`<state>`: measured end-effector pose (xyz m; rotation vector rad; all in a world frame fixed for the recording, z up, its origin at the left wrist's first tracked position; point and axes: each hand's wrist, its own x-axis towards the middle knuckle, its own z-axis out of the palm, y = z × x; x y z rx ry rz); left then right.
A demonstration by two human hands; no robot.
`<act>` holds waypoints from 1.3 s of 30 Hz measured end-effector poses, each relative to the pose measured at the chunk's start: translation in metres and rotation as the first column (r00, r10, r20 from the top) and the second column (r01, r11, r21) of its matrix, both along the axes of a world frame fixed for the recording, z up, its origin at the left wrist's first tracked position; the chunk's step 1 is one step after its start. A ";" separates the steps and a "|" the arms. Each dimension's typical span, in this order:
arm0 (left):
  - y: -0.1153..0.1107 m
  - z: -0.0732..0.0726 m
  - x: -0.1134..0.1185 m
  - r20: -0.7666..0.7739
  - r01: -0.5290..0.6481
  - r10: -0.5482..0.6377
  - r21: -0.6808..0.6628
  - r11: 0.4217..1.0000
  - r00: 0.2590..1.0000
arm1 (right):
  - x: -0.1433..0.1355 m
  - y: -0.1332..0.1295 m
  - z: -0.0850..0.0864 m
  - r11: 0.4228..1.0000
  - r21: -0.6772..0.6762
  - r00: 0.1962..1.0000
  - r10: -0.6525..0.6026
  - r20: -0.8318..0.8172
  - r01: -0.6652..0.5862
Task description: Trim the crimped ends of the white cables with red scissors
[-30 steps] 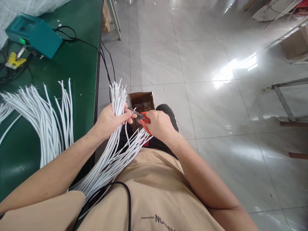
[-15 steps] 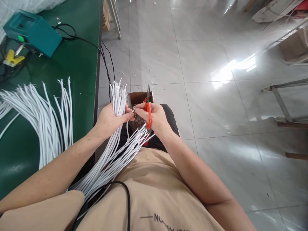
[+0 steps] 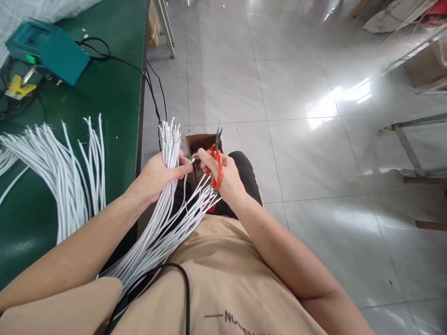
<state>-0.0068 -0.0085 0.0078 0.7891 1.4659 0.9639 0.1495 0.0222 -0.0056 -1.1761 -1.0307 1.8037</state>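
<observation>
My left hand [image 3: 159, 174] is wrapped round a bundle of white cables [image 3: 171, 149], whose cut ends point up, and its thumb and finger pinch one cable end turned toward the right. Red-handled scissors [image 3: 217, 163] are held in my right hand [image 3: 223, 174], blades up and slightly parted. The right fingertips are beside the pinched cable end; whether they touch it I cannot tell. Below my hands, a second fan of white cables [image 3: 195, 207] lies across my lap. An open cardboard box [image 3: 204, 139] with small scraps stands just beyond, partly hidden by my hands.
On the green table [image 3: 122, 93] at the left lie more white cables [image 3: 70, 186], a teal machine [image 3: 52, 51] and a yellow clamp [image 3: 20, 87]. Black cords hang over its edge. Metal frames stand on the tiled floor at the right.
My right fingers have come slightly away from the pinched cable end. The scissors have tilted to the right, with their blades a little more apart. The bundle's tips sit slightly lower.
</observation>
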 end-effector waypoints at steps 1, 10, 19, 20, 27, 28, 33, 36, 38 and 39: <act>0.000 0.000 0.001 -0.017 -0.005 0.005 0.002 1.000 1.000 | -0.001 -0.001 0.002 1.000 0.016 1.000 0.002 0.014 -0.002; -0.001 0.005 0.002 0.091 -0.012 0.012 -0.006 1.000 0.996 | -0.004 0.000 -0.011 0.997 0.040 0.989 -0.077 0.124 0.072; -0.001 0.003 0.001 -0.025 -0.057 0.056 -0.046 0.997 0.998 | 0.002 0.008 -0.006 0.954 0.267 0.963 -0.188 0.193 0.133; -0.001 0.003 0.002 -0.033 -0.045 0.044 -0.025 0.999 0.998 | 0.001 0.009 -0.004 0.956 0.267 0.970 -0.170 0.175 0.119; -0.002 0.005 0.004 -0.016 -0.044 0.045 0.037 0.998 0.999 | -0.008 0.011 0.004 0.984 0.179 0.990 -0.042 0.136 0.017; -0.001 0.005 0.005 0.005 -0.050 0.050 0.042 0.998 0.999 | -0.009 0.010 0.004 0.988 0.154 0.992 -0.023 0.123 0.004; 0.000 0.008 0.006 0.020 -0.077 0.075 0.068 0.995 0.997 | -0.010 0.001 -0.002 0.987 0.131 0.987 0.074 0.143 -0.093; 0.000 0.006 0.005 0.004 -0.089 0.089 0.053 0.995 0.996 | -0.002 0.004 -0.009 0.948 0.265 0.908 0.054 0.415 -0.178; 0.000 0.004 0.004 -0.001 -0.102 0.102 0.035 0.994 0.995 | 0.005 0.008 -0.013 0.879 0.364 0.783 0.019 0.621 -0.310; 0.000 0.004 0.004 -0.006 -0.106 0.106 0.029 0.994 0.994 | 0.008 0.010 -0.015 0.837 0.389 0.715 0.003 0.699 -0.384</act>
